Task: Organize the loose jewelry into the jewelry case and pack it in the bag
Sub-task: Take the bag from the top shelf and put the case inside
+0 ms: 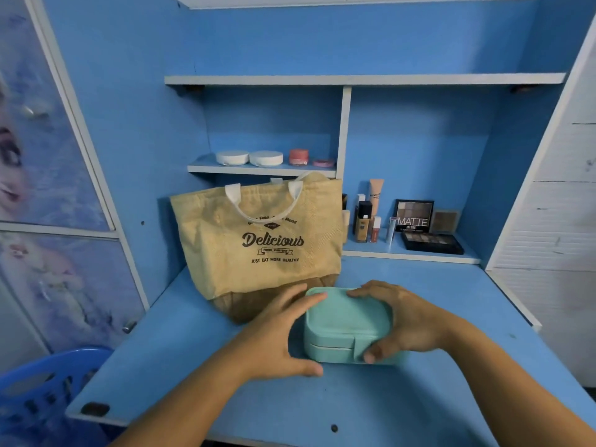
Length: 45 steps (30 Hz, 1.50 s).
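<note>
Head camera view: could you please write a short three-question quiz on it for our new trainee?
1. True or false: the mint-green rectangular jewelry case has its lid open.
2. The tan woven tote bag stands: A behind the case; B in front of it; C on top of it.
3. How many hands touch the case?
Key: 1 false; 2 A; 3 two, the left hand and the right hand.

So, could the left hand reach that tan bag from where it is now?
Probably yes. The left hand rests against the jewelry case, just in front of the tan bag, with nothing between them. The right hand grips the case.
</note>
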Each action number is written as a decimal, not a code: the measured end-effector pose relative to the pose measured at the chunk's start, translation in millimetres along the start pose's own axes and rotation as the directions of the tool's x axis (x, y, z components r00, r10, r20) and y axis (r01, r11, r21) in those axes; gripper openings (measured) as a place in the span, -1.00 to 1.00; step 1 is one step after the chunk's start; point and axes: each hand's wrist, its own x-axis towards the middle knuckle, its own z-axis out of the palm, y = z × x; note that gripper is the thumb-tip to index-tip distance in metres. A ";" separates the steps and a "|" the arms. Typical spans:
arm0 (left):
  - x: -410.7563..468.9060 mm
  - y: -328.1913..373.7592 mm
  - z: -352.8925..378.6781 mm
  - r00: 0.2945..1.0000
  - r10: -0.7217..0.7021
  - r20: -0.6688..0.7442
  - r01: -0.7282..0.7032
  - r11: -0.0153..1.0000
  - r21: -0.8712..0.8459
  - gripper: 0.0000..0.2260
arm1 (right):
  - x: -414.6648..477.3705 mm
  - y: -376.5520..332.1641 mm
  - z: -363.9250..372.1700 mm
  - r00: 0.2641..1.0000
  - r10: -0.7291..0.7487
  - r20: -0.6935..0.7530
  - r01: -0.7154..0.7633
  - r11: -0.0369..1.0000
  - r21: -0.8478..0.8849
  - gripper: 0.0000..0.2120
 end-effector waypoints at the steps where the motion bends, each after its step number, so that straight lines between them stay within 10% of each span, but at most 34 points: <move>1: 3.4 0.6 2.8 1.000 0.019 -0.006 -0.019 1.000 -0.003 -0.07 | -1.2 -1.6 -3.3 1.000 0.009 0.025 -0.011 0.999 0.047 -0.10; 6: 13.1 -4.5 7.7 0.995 0.048 -0.088 -0.053 0.997 -0.055 -0.20 | -14.8 -2.9 -12.2 0.999 0.049 -0.009 -0.046 0.979 0.201 -0.32; 13: 17.9 3.2 -2.3 0.997 0.032 -0.071 -0.043 0.987 -0.152 -0.26 | -43.3 -14.3 17.0 0.947 -0.175 -0.269 0.119 0.970 -0.211 -0.20; 18: 14.2 6.8 -26.3 0.997 0.009 -0.077 -0.014 0.998 -0.067 -0.15 | -39.3 -11.1 21.2 0.904 -0.200 -0.378 0.128 0.970 -0.208 -0.33; 25: 30.3 -8.4 -130.7 0.705 0.041 -0.708 0.219 0.937 0.272 -0.32 | -38.1 -18.7 13.5 0.944 -0.170 -0.284 0.089 0.957 -0.276 -0.34; 31: 42.2 -43.2 -170.2 0.730 -0.418 -0.541 0.593 0.781 0.197 -0.50 | -41.6 -15.8 21.8 0.929 -0.175 -0.327 0.067 0.947 -0.316 -0.35; 40: 4.4 -48.0 -178.4 0.784 -0.397 -0.477 0.417 0.906 -0.070 -0.92 | -77.6 -43.1 -9.3 0.770 -0.242 -0.591 0.312 0.950 0.017 -0.45; 45: -11.6 -27.0 -186.6 0.901 -0.293 -0.319 0.312 0.950 0.010 -0.46 | -85.8 -84.8 -49.8 0.679 -0.350 -0.645 0.420 0.906 -0.050 -0.43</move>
